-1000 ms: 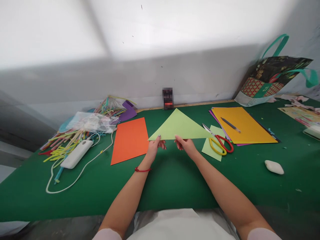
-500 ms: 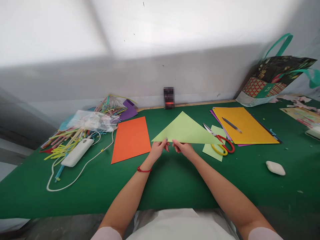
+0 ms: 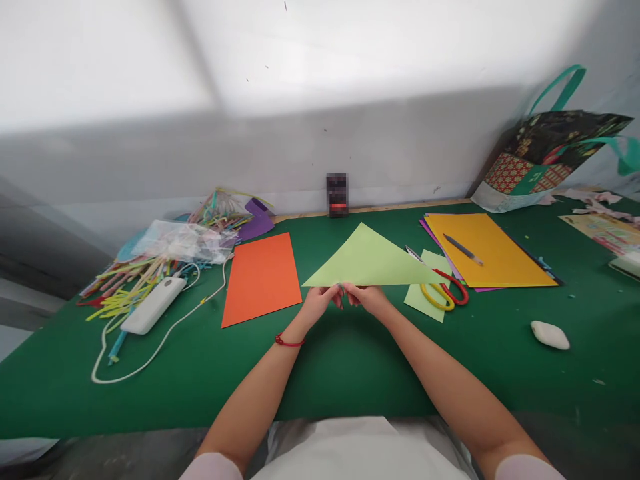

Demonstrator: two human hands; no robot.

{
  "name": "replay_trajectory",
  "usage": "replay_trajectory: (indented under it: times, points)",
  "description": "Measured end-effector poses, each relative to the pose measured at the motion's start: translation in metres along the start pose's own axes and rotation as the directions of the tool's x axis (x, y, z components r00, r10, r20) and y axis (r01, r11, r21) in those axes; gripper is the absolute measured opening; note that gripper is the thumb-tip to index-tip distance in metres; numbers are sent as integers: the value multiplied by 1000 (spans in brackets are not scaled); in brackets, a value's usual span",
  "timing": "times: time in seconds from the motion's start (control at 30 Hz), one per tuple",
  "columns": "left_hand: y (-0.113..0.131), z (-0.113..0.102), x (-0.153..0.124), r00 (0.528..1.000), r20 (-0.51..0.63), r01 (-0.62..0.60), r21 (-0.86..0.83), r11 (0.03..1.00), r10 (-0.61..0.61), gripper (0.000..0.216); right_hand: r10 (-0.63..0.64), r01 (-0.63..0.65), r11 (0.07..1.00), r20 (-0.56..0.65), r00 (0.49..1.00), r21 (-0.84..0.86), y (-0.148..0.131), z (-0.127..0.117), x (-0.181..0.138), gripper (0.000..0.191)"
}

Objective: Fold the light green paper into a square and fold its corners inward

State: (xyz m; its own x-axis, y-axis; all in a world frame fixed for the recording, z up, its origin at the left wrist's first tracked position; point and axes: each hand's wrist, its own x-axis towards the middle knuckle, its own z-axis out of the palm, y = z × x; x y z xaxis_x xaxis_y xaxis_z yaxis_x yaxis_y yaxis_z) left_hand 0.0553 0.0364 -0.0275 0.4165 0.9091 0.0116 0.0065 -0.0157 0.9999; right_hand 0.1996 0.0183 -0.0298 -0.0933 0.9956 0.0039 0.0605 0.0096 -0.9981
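Note:
A light green sheet of paper (image 3: 367,257), triangular in outline, is held above the table with its long straight edge toward me. My left hand (image 3: 320,301) pinches that edge near its middle, thumb on top. Close beside it, my right hand (image 3: 364,298) pinches the same edge, the two thumbs almost meeting. Under the triangle's right corner lie scissors (image 3: 443,293) with red and yellow handles, partly covered. Beneath the scissors is a smaller light green paper piece (image 3: 425,308). An orange sheet (image 3: 263,280) lies flat to the left of my hands.
At right, a pen (image 3: 463,249) rests on a yellow sheet (image 3: 505,263) stacked over others; a white case (image 3: 550,335) lies nearer. At left are a white power bank (image 3: 154,305) with a cable and paper strips (image 3: 115,293). A phone (image 3: 337,195) leans on the wall; a bag (image 3: 540,157) stands back right.
My hands have come closer together along the paper's lower edge, the left sliding right. The triangle's right corner has shifted slightly left and its surface bends a little more.

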Motion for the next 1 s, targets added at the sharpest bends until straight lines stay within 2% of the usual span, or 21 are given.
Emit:
replay_trajectory:
  times: [0.13,0.37,0.5,0.6,0.67,0.8,1.0]
  points:
    - [4,0,-3,998,55,26,-71,997,-22,45,4,-6,998,21,1000,65,-3,2,0,43]
    - [6,-4,-4,999,20,49,-100,994,-47,41,54,-57,978,20,998,203,-5,-1,3,53]
    - [0,-5,-3,999,44,24,-117,993,-19,39,64,-50,975,-57,996,215,-4,-2,3,55]
    - [0,-5,-3,999,44,0,-161,987,8,38,43,-6,972,-154,987,233,-4,-3,2,51]
    - [2,-4,-4,999,32,-27,-196,980,34,37,37,6,970,-174,984,244,-4,-3,2,49]
    - [7,1,-7,999,43,-15,-205,979,24,35,52,-18,968,-128,990,252,-3,-1,2,45]
    - [7,4,-8,997,79,14,-126,992,-4,39,79,-73,956,-11,997,283,1,1,2,43]
